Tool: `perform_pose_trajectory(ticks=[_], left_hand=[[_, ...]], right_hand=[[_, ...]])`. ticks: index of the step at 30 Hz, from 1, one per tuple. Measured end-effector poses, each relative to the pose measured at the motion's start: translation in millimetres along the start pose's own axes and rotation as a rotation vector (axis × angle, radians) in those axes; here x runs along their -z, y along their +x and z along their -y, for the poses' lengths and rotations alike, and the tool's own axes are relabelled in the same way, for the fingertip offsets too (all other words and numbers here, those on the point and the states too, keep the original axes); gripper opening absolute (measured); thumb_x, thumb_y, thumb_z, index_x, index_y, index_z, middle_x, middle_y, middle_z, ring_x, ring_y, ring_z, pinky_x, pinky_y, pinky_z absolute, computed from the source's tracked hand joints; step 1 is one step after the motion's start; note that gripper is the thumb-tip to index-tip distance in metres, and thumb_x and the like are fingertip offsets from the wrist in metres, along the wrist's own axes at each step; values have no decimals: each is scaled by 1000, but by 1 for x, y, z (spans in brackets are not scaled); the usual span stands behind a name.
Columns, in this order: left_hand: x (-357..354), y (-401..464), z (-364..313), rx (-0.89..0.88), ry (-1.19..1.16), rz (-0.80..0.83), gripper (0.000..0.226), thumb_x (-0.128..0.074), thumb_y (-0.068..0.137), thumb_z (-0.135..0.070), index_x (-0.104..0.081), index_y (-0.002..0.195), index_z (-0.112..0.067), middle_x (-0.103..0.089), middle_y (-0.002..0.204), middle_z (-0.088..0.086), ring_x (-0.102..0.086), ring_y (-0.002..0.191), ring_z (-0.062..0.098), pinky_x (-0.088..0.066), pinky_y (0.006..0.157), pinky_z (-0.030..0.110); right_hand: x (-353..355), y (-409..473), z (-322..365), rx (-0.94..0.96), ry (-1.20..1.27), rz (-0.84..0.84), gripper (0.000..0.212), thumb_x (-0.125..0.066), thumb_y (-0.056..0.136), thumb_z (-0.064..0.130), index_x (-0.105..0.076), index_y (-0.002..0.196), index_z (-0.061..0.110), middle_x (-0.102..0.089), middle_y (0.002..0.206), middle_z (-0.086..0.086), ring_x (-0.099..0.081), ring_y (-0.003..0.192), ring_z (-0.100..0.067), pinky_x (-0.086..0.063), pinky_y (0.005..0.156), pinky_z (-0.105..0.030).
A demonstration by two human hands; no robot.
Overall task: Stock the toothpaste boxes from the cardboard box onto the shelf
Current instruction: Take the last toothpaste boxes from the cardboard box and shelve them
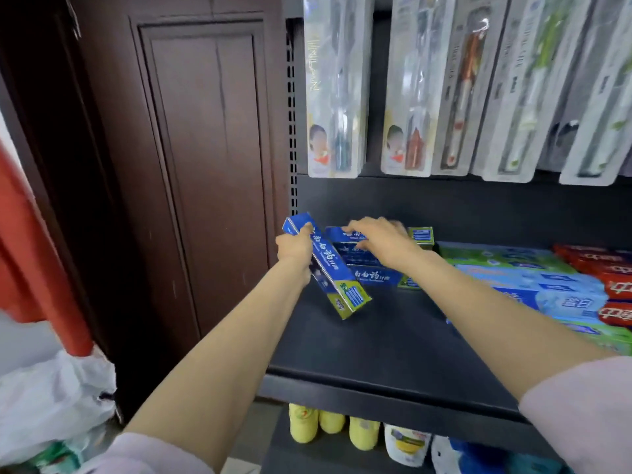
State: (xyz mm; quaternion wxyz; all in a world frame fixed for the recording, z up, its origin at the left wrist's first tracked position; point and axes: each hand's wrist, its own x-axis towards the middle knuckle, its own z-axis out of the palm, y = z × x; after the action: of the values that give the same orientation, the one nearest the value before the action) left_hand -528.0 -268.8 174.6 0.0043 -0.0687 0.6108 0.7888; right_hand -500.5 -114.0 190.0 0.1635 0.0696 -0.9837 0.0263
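Observation:
My left hand (293,248) grips a blue and green toothpaste box (337,278) near its far end, holding it tilted above the back left of the dark shelf (376,340). My right hand (383,239) lies flat on top of a stack of matching blue toothpaste boxes (374,276) at the shelf's back, fingers spread over the upper box. The cardboard box is out of view.
Rows of green, light blue and red toothpaste boxes (554,285) fill the shelf's right side. Packaged toothbrushes (410,87) hang above. Yellow bottles (328,425) stand on the lower shelf. A dark wooden door (205,165) and a white bag (51,405) are at the left.

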Motion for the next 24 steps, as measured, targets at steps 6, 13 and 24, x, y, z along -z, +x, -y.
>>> perform_pose_trajectory(ticks=[6, 13, 24], left_hand=[[2, 28, 11, 92, -28, 105, 28, -54, 94, -28, -47, 113, -9, -63, 89, 9, -59, 66, 20, -52, 66, 38], [-1, 22, 13, 83, -156, 234, 23, -45, 99, -24, -52, 114, -7, -60, 103, 13, -60, 83, 26, -49, 84, 47], [3, 17, 22, -255, 230, 237, 80, -74, 79, -19, -25, 142, -19, -50, 131, 7, -52, 121, 24, -42, 106, 40]], right_hand=[[-36, 7, -23, -133, 19, -103, 47, -46, 95, 10, -48, 135, 35, -42, 109, -3, -41, 111, -24, -36, 94, -34], [-10, -2, -7, -164, 529, -88, 37, -47, 97, 33, -55, 130, 20, -56, 114, -8, -52, 109, -20, -37, 92, -27], [6, -35, -24, -120, 392, 46, 55, -71, 82, 15, -52, 132, 29, -52, 111, 0, -47, 105, -15, -39, 95, -29]])
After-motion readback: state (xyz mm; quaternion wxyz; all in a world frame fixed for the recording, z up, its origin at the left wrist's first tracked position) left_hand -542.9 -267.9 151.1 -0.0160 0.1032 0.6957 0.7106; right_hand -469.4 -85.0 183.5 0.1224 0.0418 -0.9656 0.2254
